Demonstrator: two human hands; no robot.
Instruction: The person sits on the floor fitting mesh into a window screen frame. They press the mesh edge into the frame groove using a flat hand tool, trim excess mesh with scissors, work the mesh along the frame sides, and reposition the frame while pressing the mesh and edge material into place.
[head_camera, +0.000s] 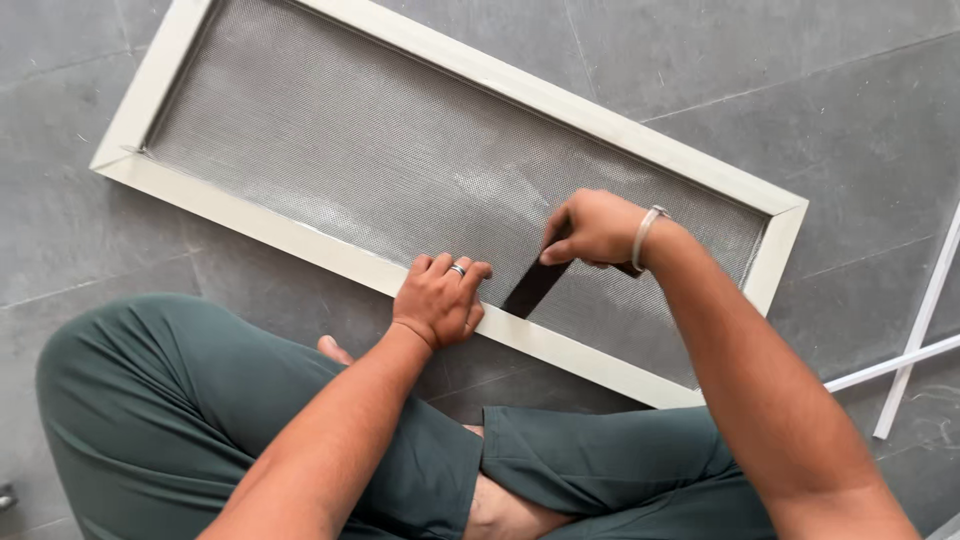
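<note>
- Cream-painted rectangular frame (330, 255) with grey wire mesh (330, 150) lying flat on grey floor tiles (850, 90).
- Left hand (440, 300) pressing frame edge, fingers curled, steadying.
- Right hand (595, 228) pinching flat black strip (532, 288), wedging it along the edge.

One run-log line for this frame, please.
left hand: pressing on near rail of screen frame | right hand: holding dark flat strip against mesh | person seated on tiled floor

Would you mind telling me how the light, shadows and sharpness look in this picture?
Head view: soft, even daylight; the mesh shows a pale sheen mid-panel; the right hand casts only a faint shadow; the left hand and frame are sharp, without motion blur.
</note>
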